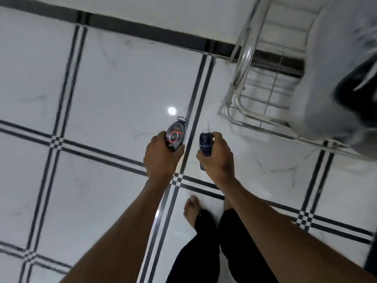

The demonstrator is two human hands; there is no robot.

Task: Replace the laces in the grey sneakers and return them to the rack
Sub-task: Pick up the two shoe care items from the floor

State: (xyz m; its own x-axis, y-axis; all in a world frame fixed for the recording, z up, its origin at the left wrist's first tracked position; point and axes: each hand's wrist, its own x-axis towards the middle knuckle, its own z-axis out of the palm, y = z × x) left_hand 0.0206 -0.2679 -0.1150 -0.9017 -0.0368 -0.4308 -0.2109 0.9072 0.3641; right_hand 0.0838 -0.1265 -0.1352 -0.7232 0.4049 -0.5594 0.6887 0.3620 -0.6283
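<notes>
Standing barefoot on a white tiled floor (114, 82) crossed by dark double lines, a person holds one small package in each hand, both arms stretched forward. The left hand (161, 158) has its fingers curled around an oval pack (175, 136) with a red-and-black label, probably new laces, though the print is too blurred to read. The right hand (216, 158) grips a dark blue pack (205, 147) the same way, thumb over its near side. At far right stands a metal rack (240, 86) of chrome tubing and wire shelves. A large blurred grey shape (326, 78) covers its right part; whether this is one of the grey sneakers cannot be told, so the sneakers' place remains uncertain.

Judged from this, the task is at an early step: laces are in hand, the shoes not yet. To do it well, the packs are best set down together on the floor near the rack, freeing both hands to lift the sneakers out level.
</notes>
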